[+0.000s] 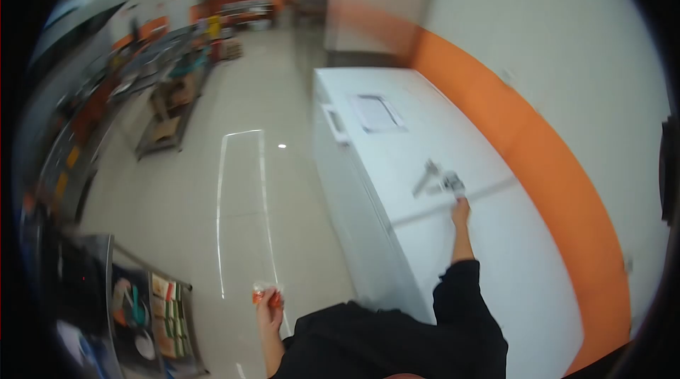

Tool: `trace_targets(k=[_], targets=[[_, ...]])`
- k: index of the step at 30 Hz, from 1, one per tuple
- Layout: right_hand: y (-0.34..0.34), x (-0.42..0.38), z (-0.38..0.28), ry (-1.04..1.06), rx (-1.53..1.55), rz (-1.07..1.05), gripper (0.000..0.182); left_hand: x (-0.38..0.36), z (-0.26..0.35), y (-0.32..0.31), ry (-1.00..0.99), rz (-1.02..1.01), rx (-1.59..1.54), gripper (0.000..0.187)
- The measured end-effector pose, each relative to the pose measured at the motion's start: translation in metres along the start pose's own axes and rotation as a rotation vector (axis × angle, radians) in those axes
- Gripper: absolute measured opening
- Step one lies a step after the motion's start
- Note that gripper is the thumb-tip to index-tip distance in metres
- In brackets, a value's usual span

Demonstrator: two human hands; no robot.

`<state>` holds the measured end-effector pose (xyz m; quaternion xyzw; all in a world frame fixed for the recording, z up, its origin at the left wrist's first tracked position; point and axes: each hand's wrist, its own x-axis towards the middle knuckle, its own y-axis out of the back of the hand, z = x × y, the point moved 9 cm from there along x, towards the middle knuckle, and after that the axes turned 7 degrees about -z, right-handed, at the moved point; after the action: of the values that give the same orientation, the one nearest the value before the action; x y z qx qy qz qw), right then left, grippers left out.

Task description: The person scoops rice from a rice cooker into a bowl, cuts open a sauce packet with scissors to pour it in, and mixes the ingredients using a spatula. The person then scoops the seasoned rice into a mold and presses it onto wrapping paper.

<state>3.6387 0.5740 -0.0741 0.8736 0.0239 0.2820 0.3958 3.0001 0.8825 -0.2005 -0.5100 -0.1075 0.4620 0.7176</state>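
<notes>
packet (259, 297) in left hand (268, 309), right (461, 209) at grey object (452, 182)

Looks like a commercial kitchen or the back room of a food shop. Shows as much through 1 long white chest freezer (439, 131) against a wall (588, 60) with a broad orange band (510, 124), a shiny floor (191, 202), a long, blurred bench (149, 60), and 1 metal-framed shelf (110, 287) stacked with packets (164, 326).

Orange-banded wall (574, 60), glossy floor (290, 195)
</notes>
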Motion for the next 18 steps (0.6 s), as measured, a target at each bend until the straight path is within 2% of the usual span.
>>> trace_targets(k=[1, 2, 3, 4, 5, 6, 7, 9, 10, 12, 14, 16, 18], targets=[[-0.033, 0.033, 0.056, 0.177, 0.112, 0.109, 0.035, 0.003, 0.004, 0.007, -0.064, 0.097, -0.034, 0.016], [-0.04, 0.068, 0.049, 0.2, 0.069, -0.087, 0.038, 0.002, 0.013, -0.001, -0.159, 0.132, -0.094, 0.016], [-0.041, 0.087, 0.041, 0.059, 0.093, -0.167, 0.039, -0.008, 0.025, -0.013, -0.205, 0.178, -0.042, 0.015], [-0.056, 0.107, 0.055, 0.157, 0.038, -0.135, 0.039, -0.018, 0.03, -0.02, -0.238, 0.239, 0.013, 0.015], [-0.062, 0.111, 0.038, 0.38, -0.197, -0.153, 0.036, -0.022, 0.032, -0.018, -0.312, 0.298, -0.036, 0.015], [-0.091, 0.126, 0.058, 0.252, -0.098, -0.384, 0.038, -0.023, 0.038, -0.02, -0.395, 0.263, -0.026, 0.014], [-0.14, 0.143, 0.124, 0.055, 0.266, -0.503, 0.038, -0.03, 0.052, -0.022, -0.462, 0.229, 0.002, 0.013], [-0.114, 0.129, 0.077, 0.241, -0.1, -0.497, 0.037, -0.055, 0.058, -0.02, -0.516, 0.342, -0.03, 0.013], [-0.106, 0.119, 0.063, 0.271, -0.108, -0.543, 0.037, -0.068, 0.054, -0.015, -0.525, 0.391, -0.056, 0.013], [-0.089, 0.113, 0.034, 0.298, -0.582, -0.61, 0.041, -0.1, 0.05, 0.012, -0.569, 0.481, -0.106, 0.011], [-0.087, 0.101, 0.029, 0.387, -0.735, -0.741, 0.044, -0.142, 0.049, 0.039, -0.634, 0.571, -0.162, 0.011], [-0.072, 0.089, 0.019, 0.385, -0.472, -0.629, 0.045, -0.188, 0.053, 0.069, -0.716, 0.638, -0.237, 0.012], [-0.083, 0.08, 0.034, 0.459, -0.454, -0.428, 0.041, -0.237, 0.06, 0.104, -0.831, 0.671, -0.298, 0.016]])
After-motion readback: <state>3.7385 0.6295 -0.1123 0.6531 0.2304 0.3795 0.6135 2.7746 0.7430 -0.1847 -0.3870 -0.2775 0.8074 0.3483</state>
